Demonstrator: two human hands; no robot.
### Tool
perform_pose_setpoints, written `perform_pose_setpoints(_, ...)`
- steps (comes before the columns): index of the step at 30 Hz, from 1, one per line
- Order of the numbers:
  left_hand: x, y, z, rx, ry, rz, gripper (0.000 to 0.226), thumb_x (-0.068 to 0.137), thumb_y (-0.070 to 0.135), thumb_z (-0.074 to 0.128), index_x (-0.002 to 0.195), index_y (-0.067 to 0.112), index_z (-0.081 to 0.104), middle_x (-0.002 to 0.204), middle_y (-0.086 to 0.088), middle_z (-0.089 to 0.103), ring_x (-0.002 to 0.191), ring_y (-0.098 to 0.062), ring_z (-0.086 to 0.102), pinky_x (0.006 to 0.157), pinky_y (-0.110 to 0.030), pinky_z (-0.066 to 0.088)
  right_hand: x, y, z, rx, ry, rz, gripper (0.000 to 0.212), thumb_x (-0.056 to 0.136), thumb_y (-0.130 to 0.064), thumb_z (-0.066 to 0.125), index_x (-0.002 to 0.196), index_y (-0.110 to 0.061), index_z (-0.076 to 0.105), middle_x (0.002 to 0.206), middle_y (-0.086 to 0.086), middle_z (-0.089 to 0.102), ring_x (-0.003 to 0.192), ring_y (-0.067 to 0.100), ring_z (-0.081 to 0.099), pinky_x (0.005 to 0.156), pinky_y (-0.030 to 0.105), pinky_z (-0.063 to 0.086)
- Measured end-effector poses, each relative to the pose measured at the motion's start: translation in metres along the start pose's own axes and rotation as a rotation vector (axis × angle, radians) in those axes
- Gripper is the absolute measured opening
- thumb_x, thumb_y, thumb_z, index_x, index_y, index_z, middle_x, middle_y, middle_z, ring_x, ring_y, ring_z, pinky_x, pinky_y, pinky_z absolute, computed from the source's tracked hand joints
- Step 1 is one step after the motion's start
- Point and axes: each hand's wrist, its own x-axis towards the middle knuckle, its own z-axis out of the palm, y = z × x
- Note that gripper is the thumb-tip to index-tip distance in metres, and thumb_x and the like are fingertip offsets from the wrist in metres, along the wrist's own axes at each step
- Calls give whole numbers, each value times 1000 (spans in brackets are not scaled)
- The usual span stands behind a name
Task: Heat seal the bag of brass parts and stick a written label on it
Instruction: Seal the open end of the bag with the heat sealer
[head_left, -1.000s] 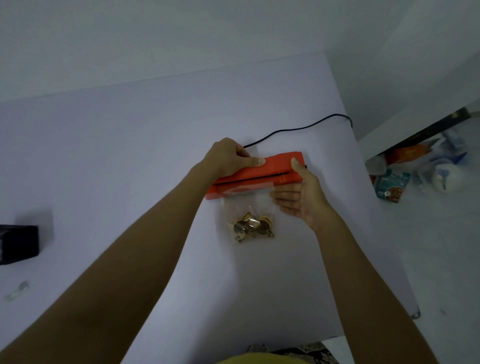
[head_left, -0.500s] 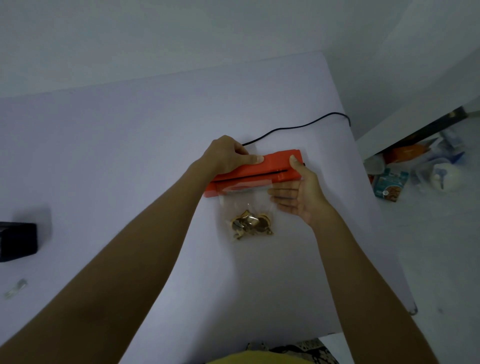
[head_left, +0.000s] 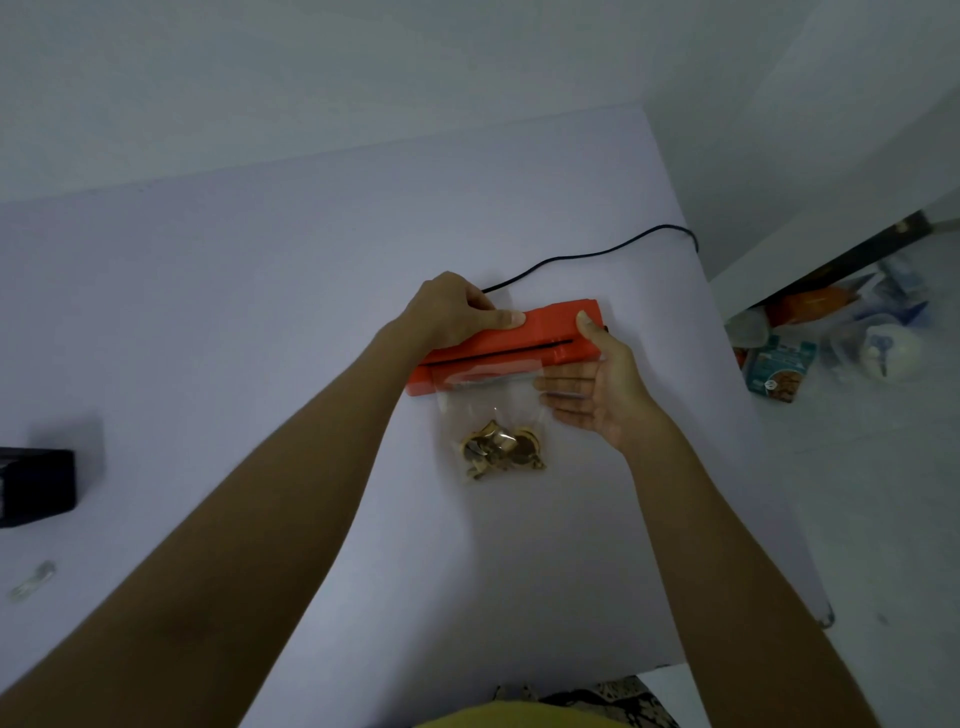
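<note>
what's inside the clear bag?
A small heap of brass parts sits at the near end of the clear bag. Its mouth goes under the orange sealer, hidden there.

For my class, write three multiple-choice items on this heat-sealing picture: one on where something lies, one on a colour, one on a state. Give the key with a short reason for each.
1. Where do the brass parts lie?
A. At the bag's near end, away from the sealer
B. On top of the sealer
C. Beside the black box

2. What colour is the heat sealer?
A. Blue
B. Orange-red
C. Green

3. What is the left hand doing?
A. Hanging idle
B. Writing a label
C. Pressing on the sealer's arm

Key: 1 A, the parts sit low in the clear bag, whose top edge is in the sealer. 2 B, its body is orange-red. 3 C, its grip lies over the sealer's top while the right hand rests at the other end.
</note>
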Motion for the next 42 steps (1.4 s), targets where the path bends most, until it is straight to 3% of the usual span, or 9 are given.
perform_pose_setpoints(8, 0, 0, 1, 12, 9, 15, 53, 73, 62, 68, 105, 20, 72, 97, 6, 62, 89, -11, 53, 76, -26, 39, 0, 0, -1, -11, -6, -23, 78, 74, -75, 54, 111, -8, 66, 93, 10, 77, 96, 32, 70, 94, 45, 50)
perform_pose_setpoints(14, -3, -2, 2, 42, 15, 91, 52, 77, 60, 64, 111, 22, 69, 107, 6, 65, 93, -9, 55, 74, -19, 38, -2, 9, 1, -28, -15, -60, 82, 70, -80, 52, 109, -10, 68, 97, 6, 77, 100, 24, 68, 91, 42, 50)
perform_pose_setpoints(17, -8, -5, 9, 75, 82, 157, 50, 81, 57, 62, 116, 23, 65, 115, 4, 65, 101, -11, 58, 83, -24, 42, -5, 20, 2, -53, -33, -149, 68, 72, -70, 58, 110, -14, 68, 102, 0, 76, 106, 17, 66, 93, 37, 49)
perform_pose_setpoints(20, -14, -5, 14, 100, 153, 236, 42, 85, 50, 61, 118, 24, 64, 116, 3, 63, 105, -13, 56, 89, -29, 45, -7, 29, 5, -113, -44, -238, 35, 83, -45, 68, 106, -19, 70, 102, -5, 75, 107, 13, 65, 96, 35, 48)
perform_pose_setpoints(23, -21, 2, 15, 162, 203, 348, 36, 90, 40, 59, 121, 21, 62, 115, 1, 63, 104, -15, 57, 89, -30, 45, -7, 29, 11, -141, -10, -286, 19, 87, -35, 67, 99, -21, 72, 98, -6, 76, 101, 8, 67, 86, 30, 48)
perform_pose_setpoints(28, -32, 9, 13, 277, 222, 484, 37, 93, 42, 53, 119, 19, 63, 106, -1, 64, 96, -17, 57, 81, -26, 41, -7, 25, 17, -118, 17, -319, 12, 90, -30, 65, 95, -22, 72, 96, -6, 76, 97, 5, 67, 77, 25, 45)
perform_pose_setpoints(35, -49, 10, 0, 277, 281, 515, 65, 77, 66, 59, 124, 22, 60, 107, 2, 65, 97, -14, 56, 81, -23, 38, -7, 24, 21, -107, 53, -315, 10, 91, -26, 64, 94, -21, 72, 95, -6, 75, 95, 4, 65, 75, 22, 44)
perform_pose_setpoints(42, -77, 4, -17, 213, 436, 548, 56, 79, 49, 63, 122, 13, 61, 110, -3, 67, 99, -18, 60, 85, -24, 39, -7, 24, 25, -55, 77, -307, 6, 90, -23, 66, 88, -21, 71, 92, -5, 75, 85, -1, 65, 71, 20, 43)
